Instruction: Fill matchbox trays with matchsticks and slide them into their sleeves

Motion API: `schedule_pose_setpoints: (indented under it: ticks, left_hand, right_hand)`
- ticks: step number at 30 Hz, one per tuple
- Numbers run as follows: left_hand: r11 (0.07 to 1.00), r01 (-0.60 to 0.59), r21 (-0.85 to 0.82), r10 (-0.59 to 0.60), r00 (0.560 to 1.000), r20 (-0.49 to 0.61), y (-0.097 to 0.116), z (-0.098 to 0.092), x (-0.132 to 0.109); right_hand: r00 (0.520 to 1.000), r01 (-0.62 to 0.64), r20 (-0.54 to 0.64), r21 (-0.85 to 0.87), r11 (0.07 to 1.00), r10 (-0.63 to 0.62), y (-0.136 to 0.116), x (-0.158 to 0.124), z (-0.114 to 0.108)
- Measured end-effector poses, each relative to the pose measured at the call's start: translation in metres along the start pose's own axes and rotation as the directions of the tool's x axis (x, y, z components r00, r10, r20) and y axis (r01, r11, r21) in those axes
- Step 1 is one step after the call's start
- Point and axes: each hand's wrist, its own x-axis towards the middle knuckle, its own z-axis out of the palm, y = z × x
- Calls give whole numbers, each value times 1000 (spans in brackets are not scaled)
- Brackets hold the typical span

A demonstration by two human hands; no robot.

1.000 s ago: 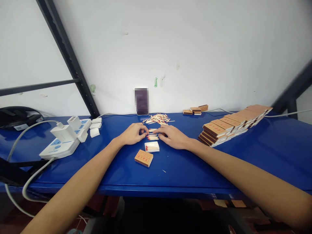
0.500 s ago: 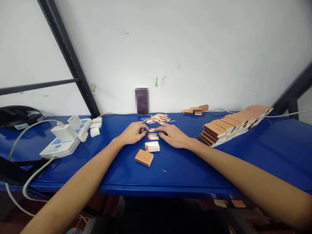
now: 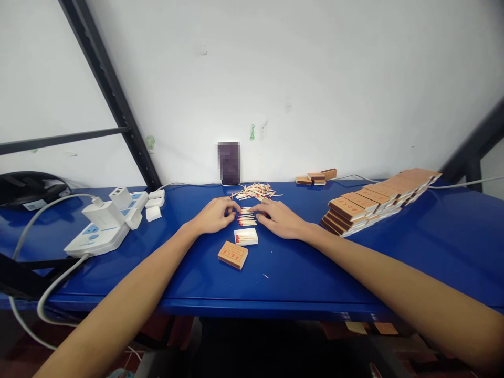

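Several loose matches (image 3: 248, 216) with red heads lie side by side in short rows on the blue table. At their red-headed ends rests my left hand (image 3: 216, 214), index finger bent and thumb apart from it. From the other side my right hand (image 3: 280, 218) reaches in, its index fingertip at the plain ends and its fingers apart. Neither hand has anything lifted. Just nearer to me is a white matchbox tray (image 3: 252, 237) with a few matches in it. A brown matchbox sleeve (image 3: 233, 255) lies in front of the tray. Behind the hands is a loose pile of matches (image 3: 258, 190).
To the right stand stacked matchboxes (image 3: 370, 202), with a few more boxes (image 3: 316, 177) by the wall. A dark-screened phone (image 3: 229, 164) leans on the wall. On the left are a power strip (image 3: 96, 237) with plugs, cables and white adapters (image 3: 153, 212).
Hardly anything differs; both hands stay at the ends of the match rows. The view has shifted very slightly.
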Motion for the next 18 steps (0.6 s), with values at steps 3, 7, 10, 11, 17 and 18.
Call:
schedule_pose_setpoints:
  ticks: [3,7,10,11,17,18]
  left_hand:
    - [1000,2,6,-2,1000,8,0,0,0]
    - [1000,17,3,-17,1000,18,2,-1,0]
    - [999,36,-16,-36,999,16,4,-1,0]
    - [999,39,-25,-39,999,11,4,-1,0]
    - [1000,24,-3,-24,1000,-11,1,-1,0]
    - [1000,22,9,-22,1000,-14,1,-1,0]
  right_hand:
    - [1000,-6,9,-7,1000,6,0,0,0]
    - [1000,0,2,0,1000,0,0,1,1]
    - [1000,17,-8,17,1000,-17,1,1,1]
    - [1000,19,-10,26,999,-19,1,1,1]
    - [999,-34,3,29,999,34,0,0,0]
    - [999,-47,15,18,999,47,0,0,0]
